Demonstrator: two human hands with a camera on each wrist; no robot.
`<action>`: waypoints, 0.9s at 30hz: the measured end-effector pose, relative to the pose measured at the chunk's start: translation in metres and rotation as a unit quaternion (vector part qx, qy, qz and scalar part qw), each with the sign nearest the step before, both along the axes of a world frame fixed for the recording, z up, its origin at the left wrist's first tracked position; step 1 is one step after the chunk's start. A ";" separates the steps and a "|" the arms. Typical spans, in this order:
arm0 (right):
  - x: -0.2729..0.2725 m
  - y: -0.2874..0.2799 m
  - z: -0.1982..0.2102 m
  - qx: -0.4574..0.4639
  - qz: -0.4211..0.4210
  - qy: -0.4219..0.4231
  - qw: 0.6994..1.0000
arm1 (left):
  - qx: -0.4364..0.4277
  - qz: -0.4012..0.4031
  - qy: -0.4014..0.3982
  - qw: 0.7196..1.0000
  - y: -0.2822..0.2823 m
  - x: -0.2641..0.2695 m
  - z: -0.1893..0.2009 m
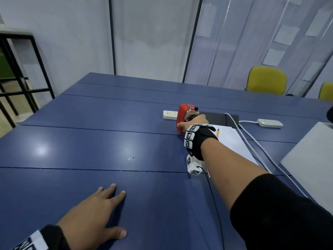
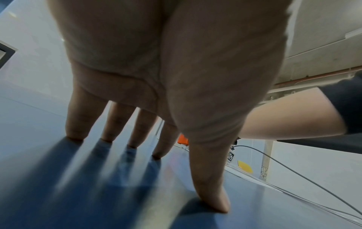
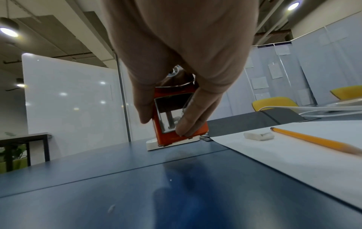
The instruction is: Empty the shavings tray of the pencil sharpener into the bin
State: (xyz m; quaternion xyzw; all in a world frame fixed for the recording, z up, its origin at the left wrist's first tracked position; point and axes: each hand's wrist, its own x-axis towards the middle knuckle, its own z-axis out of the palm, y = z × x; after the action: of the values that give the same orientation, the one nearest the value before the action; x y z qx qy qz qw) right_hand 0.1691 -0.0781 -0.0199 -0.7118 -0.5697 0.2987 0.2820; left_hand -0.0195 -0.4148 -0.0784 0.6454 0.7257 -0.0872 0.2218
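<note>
A red pencil sharpener [image 1: 182, 118] stands upright on the blue table [image 1: 108, 138], far right of centre. My right hand [image 1: 191, 121] grips it from the near side. In the right wrist view the thumb [image 3: 144, 111] lies on the sharpener's [image 3: 166, 137] left side and the fingers [image 3: 194, 117] on its right, across the clear shavings tray [image 3: 166, 119] in its front. My left hand [image 1: 100, 213] rests flat on the table near me with fingers spread and holds nothing; its fingertips [image 2: 75, 134] press on the tabletop. No bin is in view.
A white power strip [image 1: 169, 114] lies just behind the sharpener, a second one [image 1: 270, 123] further right with white cables. A sheet of paper [image 1: 232, 141] with a yellow pencil [image 3: 313, 141] and an eraser [image 3: 258, 136] lies right of my hand. Yellow chairs [image 1: 266, 80] stand beyond the table.
</note>
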 end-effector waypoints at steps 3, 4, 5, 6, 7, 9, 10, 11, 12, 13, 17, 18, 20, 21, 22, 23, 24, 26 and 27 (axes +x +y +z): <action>-0.007 0.006 -0.005 -0.009 0.010 -0.009 1.000 | -0.008 0.002 -0.002 1.000 0.001 0.001 0.001; -0.008 0.007 -0.006 -0.011 0.011 -0.012 1.000 | -0.011 0.002 -0.003 1.000 0.001 0.002 0.002; -0.010 0.007 -0.008 -0.013 0.013 -0.012 1.000 | -0.015 0.002 -0.001 1.000 0.001 0.003 0.003; -0.011 0.008 -0.009 -0.014 0.013 -0.011 1.000 | -0.018 0.003 0.001 1.000 0.001 0.003 0.003; -0.013 0.009 -0.011 -0.015 0.013 -0.009 1.000 | -0.022 0.005 0.005 1.000 0.001 0.004 0.004; -0.013 0.011 -0.013 -0.018 0.010 -0.011 1.000 | -0.026 0.011 0.010 1.000 0.002 0.005 0.004; -0.013 0.011 -0.014 -0.020 0.009 -0.011 1.000 | -0.024 0.011 0.012 1.000 0.002 0.005 0.004; -0.012 0.013 -0.015 -0.021 0.008 -0.009 1.000 | -0.020 0.011 0.013 1.000 0.001 0.006 0.004; -0.011 0.013 -0.016 -0.022 0.007 -0.011 1.000 | -0.019 0.011 0.013 1.000 0.001 0.005 0.004; -0.011 0.014 -0.017 -0.021 0.008 -0.012 1.000 | -0.021 0.011 0.014 1.000 0.001 0.005 0.004; -0.008 0.016 -0.022 -0.021 0.010 -0.015 1.000 | -0.024 0.013 -0.001 1.000 0.001 0.005 0.004; -0.008 0.016 -0.023 -0.023 0.008 -0.012 1.000 | -0.024 0.013 -0.002 1.000 0.001 0.005 0.005; -0.008 0.016 -0.024 -0.022 0.005 -0.006 1.000 | -0.023 0.014 -0.005 1.000 0.001 0.005 0.006; -0.008 0.017 -0.026 -0.021 0.004 -0.002 1.000 | -0.023 0.014 -0.004 1.000 0.001 0.005 0.006; -0.008 0.016 -0.025 -0.020 0.003 0.005 1.000 | -0.025 0.014 -0.004 1.000 0.002 0.005 0.006; -0.008 0.020 -0.029 -0.018 0.008 0.015 1.000 | -0.032 0.015 -0.002 0.999 0.003 0.005 0.007; -0.007 0.017 -0.027 -0.023 0.008 0.015 1.000 | -0.026 0.016 -0.003 1.000 0.003 0.006 0.006; -0.005 0.017 -0.028 -0.039 0.010 0.025 0.999 | -0.028 0.020 -0.003 0.999 0.003 0.007 0.007; -0.005 0.021 -0.031 -0.040 0.009 0.032 0.999 | -0.034 0.032 -0.015 0.999 0.002 0.007 0.007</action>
State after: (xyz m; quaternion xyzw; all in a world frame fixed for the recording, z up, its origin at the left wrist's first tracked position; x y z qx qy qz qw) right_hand 0.1642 -0.0567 -0.0507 -0.7073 -0.5544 0.3469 0.2684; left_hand -0.0129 -0.4129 -0.0714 0.6147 0.7395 -0.0953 0.2571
